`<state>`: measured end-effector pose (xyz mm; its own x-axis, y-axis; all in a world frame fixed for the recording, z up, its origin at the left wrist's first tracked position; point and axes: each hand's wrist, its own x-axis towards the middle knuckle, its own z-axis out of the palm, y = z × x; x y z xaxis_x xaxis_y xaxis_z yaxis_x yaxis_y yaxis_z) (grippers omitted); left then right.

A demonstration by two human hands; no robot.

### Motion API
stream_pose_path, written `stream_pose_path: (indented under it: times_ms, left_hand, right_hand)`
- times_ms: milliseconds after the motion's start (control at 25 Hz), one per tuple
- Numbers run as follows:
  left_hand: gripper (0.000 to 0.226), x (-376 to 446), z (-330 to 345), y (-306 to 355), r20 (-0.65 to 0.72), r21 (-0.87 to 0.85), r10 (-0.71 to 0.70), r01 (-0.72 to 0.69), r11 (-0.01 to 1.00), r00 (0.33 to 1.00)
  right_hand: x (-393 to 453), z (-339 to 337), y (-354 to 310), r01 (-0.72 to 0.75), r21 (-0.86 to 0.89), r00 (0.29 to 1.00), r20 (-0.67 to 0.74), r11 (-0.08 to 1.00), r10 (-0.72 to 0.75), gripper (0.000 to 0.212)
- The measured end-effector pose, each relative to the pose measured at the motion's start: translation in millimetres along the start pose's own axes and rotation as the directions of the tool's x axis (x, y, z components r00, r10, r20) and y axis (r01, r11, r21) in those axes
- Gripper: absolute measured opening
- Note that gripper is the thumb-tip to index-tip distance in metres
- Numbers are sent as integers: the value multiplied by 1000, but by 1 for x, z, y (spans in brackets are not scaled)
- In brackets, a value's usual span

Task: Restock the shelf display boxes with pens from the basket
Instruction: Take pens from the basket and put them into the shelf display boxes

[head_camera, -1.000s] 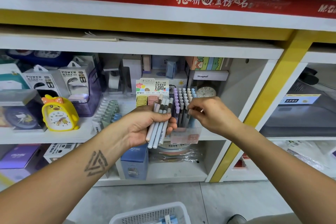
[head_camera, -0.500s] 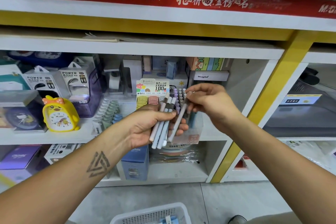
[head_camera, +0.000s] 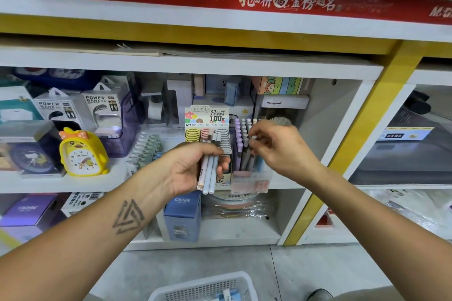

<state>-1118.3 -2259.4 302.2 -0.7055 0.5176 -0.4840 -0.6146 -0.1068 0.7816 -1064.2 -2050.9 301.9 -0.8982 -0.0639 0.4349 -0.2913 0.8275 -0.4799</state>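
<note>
My left hand (head_camera: 193,168) grips a small bundle of pastel pens (head_camera: 209,171) upright in front of the shelf. Just right of it stands a clear display box (head_camera: 252,178) filled with upright pens, their pale caps showing in rows. My right hand (head_camera: 276,146) pinches the top of one grey pen (head_camera: 248,154) that stands slanted in this box. A white plastic basket (head_camera: 203,287) sits on the floor at the bottom edge, with a few blue items inside.
A cardboard display of lead tubes (head_camera: 208,127) stands behind my left hand. A yellow duck clock (head_camera: 82,154), power bank boxes (head_camera: 102,107) and other boxed goods fill the shelf to the left. A blue box (head_camera: 182,215) stands on the lower shelf. A yellow post (head_camera: 342,154) divides the shelving.
My right hand drew one pen out of the bundle in my left hand, carried it right and lowered it into the display box. The left hand stayed nearly still.
</note>
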Motion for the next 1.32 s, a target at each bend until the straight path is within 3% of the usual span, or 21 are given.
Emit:
stream_pose_path:
  times_ms: [240, 360, 440, 480, 560, 640, 760, 880, 1000, 1080, 1200, 1320]
  left_hand:
    - [12, -2, -2, 0, 59, 28, 13, -14, 1000, 998]
    - [12, -4, 0, 0, 129, 48, 2, -8, 999, 992]
    - [12, -6, 2, -1, 170, 74, 1, -14, 997, 985]
    - [12, -7, 3, -1, 188, 83, 5, -21, 996, 982]
    - [16, -8, 5, -2, 218, 95, 23, -45, 994, 976]
    - [26, -9, 7, -4, 242, 115, 40, -69, 991, 970]
    - [31, -9, 10, -6, 280, 101, 20, -50, 994, 960]
    - [17, -4, 7, -4, 221, 21, 7, -12, 1000, 975]
    - [4, 2, 2, 0, 24, 18, 46, -47, 999, 999]
    - [5, 4, -1, 1, -41, 36, 54, -52, 998, 998]
    - [8, 1, 0, 1, -24, 27, 17, -16, 1000, 1000]
    - [13, 0, 1, 1, 8, 18, 9, -9, 1000, 1000]
  right_hand:
    - [-2, 0, 3, 76, -102, 994, 84, 992, -68, 4]
    - [1, 4, 1, 149, -280, 985, 131, 948, -116, 17]
    - [4, 5, -3, 94, -326, 991, 124, 941, -56, 24]
    - [6, 4, -5, 26, -257, 996, 94, 966, -2, 26]
    - [9, 1, -10, -187, 104, 982, 53, 977, 182, 27]
    - [10, 0, -15, -339, 450, 940, 121, 826, 320, 24]
    - [10, 0, -21, -398, 648, 910, 190, 649, 369, 15]
    - [13, -15, -17, -331, 739, 883, 23, 587, 468, 9]
    - [11, -27, -7, -243, 548, 894, -193, 800, 405, 9]
    - [4, -24, -2, -177, 263, 958, -177, 948, 227, 12]
    - [-6, -11, 2, -46, -47, 997, -59, 998, 43, 12]
    - [-9, -7, 5, 11, -62, 998, -57, 998, -14, 14]
